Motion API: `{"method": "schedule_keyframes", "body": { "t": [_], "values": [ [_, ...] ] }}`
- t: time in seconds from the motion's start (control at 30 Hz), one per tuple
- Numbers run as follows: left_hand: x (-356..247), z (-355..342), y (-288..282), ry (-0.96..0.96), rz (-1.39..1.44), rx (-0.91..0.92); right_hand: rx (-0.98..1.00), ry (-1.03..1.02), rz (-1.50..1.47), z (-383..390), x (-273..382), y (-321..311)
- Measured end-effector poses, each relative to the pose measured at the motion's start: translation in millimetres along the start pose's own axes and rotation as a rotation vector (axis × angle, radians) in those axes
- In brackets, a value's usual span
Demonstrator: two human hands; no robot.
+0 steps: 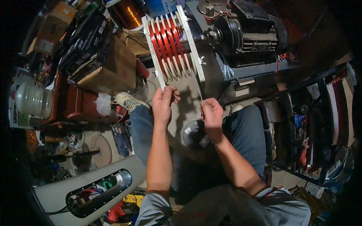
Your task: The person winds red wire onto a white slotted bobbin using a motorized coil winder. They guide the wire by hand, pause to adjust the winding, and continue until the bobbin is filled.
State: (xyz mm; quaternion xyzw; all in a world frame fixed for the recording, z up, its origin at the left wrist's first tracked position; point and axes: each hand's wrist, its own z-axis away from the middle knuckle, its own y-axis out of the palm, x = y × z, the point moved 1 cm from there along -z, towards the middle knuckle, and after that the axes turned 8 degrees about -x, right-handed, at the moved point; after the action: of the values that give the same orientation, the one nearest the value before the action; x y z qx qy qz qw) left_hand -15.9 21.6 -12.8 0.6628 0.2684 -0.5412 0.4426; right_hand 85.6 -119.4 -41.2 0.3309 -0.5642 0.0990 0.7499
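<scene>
– Workshop's packed: boxes [109, 71] left, bench [249, 71] with a motor [256, 35] right. Where's the coil [166, 37]?
– Top centre, beside the bench. Red wire in rows inside a white frame [193, 45].
– Hands?
– Apart. Left hand [163, 106] is at the lower end of the frame's left rail, fingers bent; can't tell if it's gripping. If it is, likely to steady the frame.
– Other one?
– Right hand [212, 115] is pinched on a thin rod [200, 89] running up to the coil's lower right.
– Why hold it that low?
– My guess: leaves the far end free and puts knuckles clear of the wire.
– Wing nut [201, 60]?
– Right rail, outer side. Probably for tool-free access.
</scene>
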Motion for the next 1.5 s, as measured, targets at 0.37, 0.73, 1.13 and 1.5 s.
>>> {"method": "schedule_keyframes", "body": {
  "t": [0.37, 0.73, 1.13, 1.5],
  "values": [
    [2, 2, 1, 0.045, -0.033, -0.064, -0.062, -0.149, 0.163, -2, 9, 8],
    [6, 23, 34, 0.128, -0.253, -0.062, -0.057, -0.084, 0.117, -1, 4, 9],
    [20, 35, 64, -0.162, -0.155, 0.034, -0.027, -0.053, 0.112, -1, 15, 18],
    [28, 34, 62, -0.197, -0.167, 0.065, -0.014, -0.012, 0.073, 0, 16, 14]
  ]
}}
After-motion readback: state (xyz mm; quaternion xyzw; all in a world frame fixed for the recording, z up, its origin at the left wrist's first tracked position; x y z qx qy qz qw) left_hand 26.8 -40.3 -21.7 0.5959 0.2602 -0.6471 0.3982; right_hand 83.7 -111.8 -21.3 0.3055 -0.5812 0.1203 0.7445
